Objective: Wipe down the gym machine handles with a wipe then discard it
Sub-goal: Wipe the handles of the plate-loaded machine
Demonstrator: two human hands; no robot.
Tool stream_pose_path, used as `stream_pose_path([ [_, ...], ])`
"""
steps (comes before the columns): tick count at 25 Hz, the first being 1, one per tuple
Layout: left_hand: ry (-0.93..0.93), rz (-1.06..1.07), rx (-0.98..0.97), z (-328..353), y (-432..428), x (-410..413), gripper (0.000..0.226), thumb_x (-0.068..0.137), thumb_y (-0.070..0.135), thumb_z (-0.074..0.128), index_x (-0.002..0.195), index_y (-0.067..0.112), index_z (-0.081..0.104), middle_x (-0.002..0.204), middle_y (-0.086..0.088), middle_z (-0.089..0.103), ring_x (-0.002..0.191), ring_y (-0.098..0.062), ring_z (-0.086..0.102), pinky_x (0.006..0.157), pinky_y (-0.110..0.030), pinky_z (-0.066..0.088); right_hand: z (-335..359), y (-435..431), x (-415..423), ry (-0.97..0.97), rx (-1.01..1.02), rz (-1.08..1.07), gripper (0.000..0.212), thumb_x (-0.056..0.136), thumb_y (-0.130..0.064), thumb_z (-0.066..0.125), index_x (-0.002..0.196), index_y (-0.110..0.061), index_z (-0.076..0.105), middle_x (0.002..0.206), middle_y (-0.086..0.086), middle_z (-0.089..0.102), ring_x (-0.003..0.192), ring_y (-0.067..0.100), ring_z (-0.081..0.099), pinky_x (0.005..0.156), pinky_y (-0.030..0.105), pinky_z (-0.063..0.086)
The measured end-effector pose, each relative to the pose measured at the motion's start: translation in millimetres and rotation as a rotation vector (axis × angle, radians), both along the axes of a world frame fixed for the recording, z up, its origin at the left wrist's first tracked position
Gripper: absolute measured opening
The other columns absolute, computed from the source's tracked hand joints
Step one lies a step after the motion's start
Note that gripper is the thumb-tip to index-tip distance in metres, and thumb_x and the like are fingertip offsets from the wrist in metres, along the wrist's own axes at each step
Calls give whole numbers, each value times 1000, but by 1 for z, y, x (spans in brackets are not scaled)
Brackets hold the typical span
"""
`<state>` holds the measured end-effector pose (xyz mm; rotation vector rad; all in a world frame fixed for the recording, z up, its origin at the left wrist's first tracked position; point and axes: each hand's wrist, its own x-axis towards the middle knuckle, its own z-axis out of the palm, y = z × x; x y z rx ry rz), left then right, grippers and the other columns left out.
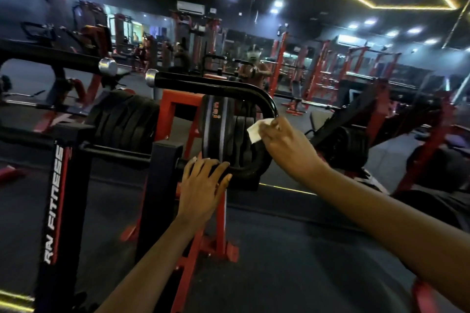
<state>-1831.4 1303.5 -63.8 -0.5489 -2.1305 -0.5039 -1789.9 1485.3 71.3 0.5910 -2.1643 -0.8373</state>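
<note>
A black curved handle bar (216,84) with a chrome end cap runs across the middle of the view and bends downward at its right end. My right hand (287,145) pinches a white wipe (256,131) just below that bend, against the bar's lower right part. My left hand (203,185) rests with straight fingers on the black weight plates (218,134) stacked under the handle. The bar's lower end is hidden behind my right hand.
A black and red upright marked RN FITNESS (54,201) stands at the left. More plates (122,119) hang on a peg at left centre. Red racks and benches (330,79) fill the far room. Dark floor (292,249) lies below.
</note>
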Motion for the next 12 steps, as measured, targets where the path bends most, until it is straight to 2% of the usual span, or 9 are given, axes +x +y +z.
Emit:
stream_pose_path([
  [3,-13,-9,12,0,-1,-1,58,100,47,15,113,21,65,105,1,65,105,-20,59,105,-39,28,16,-14,3,42,-75,2,36,75,-10,38,87,-6,72,91,1,69,83,21,63,47,23,49],
  [4,-18,-12,7,1,-2,-1,58,99,47,14,114,21,65,105,1,65,105,-20,59,105,-39,28,24,-17,0,65,-115,13,34,75,-8,39,87,-2,71,92,4,69,83,25,63,45,25,51],
  [6,-21,-18,-19,-1,-3,-1,56,99,45,16,116,20,64,107,0,64,108,-21,58,106,-39,26,28,-19,-1,37,-172,-53,18,72,-2,60,87,2,69,96,10,67,86,31,61,46,29,52],
  [8,-9,-22,-35,-3,-4,-1,50,98,42,23,118,19,62,109,-1,64,110,-22,56,107,-39,26,14,-17,7,-32,-246,-133,30,65,1,73,95,3,67,102,13,64,89,33,59,49,31,54],
  [11,-8,-27,-54,-4,-6,-2,44,96,40,30,121,18,59,112,-3,63,112,-23,55,108,-39,25,-16,-27,25,-158,-440,-210,41,76,6,60,117,4,56,120,16,53,100,34,51,71,38,56],
  [12,-12,-29,-66,-5,-7,-1,45,96,41,29,122,18,58,113,-4,62,113,-23,55,108,-39,23,-24,-32,28,-167,-505,-214,41,77,7,58,118,4,55,121,16,52,101,34,50,74,40,55],
])
